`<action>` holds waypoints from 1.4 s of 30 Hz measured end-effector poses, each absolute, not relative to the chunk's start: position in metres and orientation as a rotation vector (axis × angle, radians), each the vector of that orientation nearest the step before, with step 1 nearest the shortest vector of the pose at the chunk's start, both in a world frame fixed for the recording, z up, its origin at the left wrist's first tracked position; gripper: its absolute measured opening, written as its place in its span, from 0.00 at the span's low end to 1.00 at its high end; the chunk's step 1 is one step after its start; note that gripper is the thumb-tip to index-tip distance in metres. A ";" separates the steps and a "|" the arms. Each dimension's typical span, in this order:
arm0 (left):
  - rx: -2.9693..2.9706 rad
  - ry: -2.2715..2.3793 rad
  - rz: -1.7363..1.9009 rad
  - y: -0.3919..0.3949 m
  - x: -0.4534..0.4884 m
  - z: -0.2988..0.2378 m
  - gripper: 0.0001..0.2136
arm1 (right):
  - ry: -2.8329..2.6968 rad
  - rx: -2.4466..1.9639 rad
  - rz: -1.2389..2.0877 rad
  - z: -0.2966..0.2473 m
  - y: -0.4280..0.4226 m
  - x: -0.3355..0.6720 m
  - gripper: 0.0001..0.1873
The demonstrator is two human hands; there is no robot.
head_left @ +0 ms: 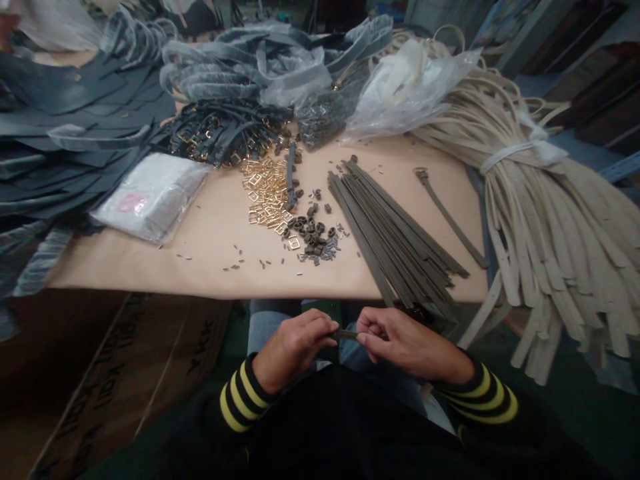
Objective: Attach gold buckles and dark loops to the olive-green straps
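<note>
Just past the table's front edge, over my lap, both hands grip one dark olive strap (pixel 347 335). My left hand (pixel 300 343) pinches one end of the short visible stretch. The fingers of my right hand (pixel 400 340) are curled round the other part of it. Beyond my right hand lies a fan of similar dark straps (pixel 395 227). On the table ahead are a heap of gold buckles (pixel 265 193), a pile of small dark loops (pixel 313 233) and little grey metal pieces (pixel 329 251). A single strap with a gold buckle (pixel 445 207) lies farther right.
Beige straps tied in a bundle (pixel 540 200) hang over the table's right side. Dark leather pieces (pixel 75 120) cover the left, beside a clear packet (pixel 153 197). Black buckled straps (pixel 225 130) and plastic bags (pixel 405 87) lie at the back. A cardboard box (pixel 145 360) stands below the table (pixel 210 267).
</note>
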State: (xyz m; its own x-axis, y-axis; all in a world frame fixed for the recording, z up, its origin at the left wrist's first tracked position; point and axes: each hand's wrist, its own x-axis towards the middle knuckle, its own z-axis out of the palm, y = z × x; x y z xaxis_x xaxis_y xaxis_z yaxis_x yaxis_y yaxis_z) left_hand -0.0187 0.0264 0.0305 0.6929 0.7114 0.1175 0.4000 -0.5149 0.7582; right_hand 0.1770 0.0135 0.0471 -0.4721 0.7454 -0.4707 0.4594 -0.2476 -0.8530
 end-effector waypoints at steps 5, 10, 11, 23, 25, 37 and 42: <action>2.143 0.857 0.581 0.021 -0.017 0.027 0.06 | -1.706 -1.444 1.817 0.044 0.008 0.179 0.04; 2.058 0.877 0.604 0.017 -0.014 0.023 0.06 | -1.641 -1.371 1.891 0.041 0.003 0.176 0.04; 2.041 0.869 0.602 0.016 -0.014 0.022 0.06 | -1.625 -1.344 1.921 0.040 0.002 0.175 0.04; 1.512 1.132 0.667 0.007 -0.003 0.013 0.09 | -1.582 -1.402 1.780 0.034 0.001 0.163 0.06; 1.239 1.206 0.688 0.008 -0.002 0.011 0.10 | -1.540 -1.408 1.770 0.032 0.000 0.160 0.06; 0.898 1.178 0.663 0.012 -0.002 0.010 0.15 | -1.398 -1.378 1.927 0.026 0.011 0.148 0.06; 0.991 1.199 0.651 0.024 -0.009 0.011 0.14 | -1.350 -1.378 1.987 0.027 0.019 0.153 0.06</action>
State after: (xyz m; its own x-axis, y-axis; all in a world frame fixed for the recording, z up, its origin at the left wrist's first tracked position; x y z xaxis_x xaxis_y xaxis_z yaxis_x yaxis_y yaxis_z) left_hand -0.0093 0.0240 0.0106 0.2696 0.8495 -0.4534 0.0822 0.4488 0.8898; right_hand 0.1533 0.0195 0.0266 -0.4534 0.7294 -0.5123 0.2075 -0.4726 -0.8565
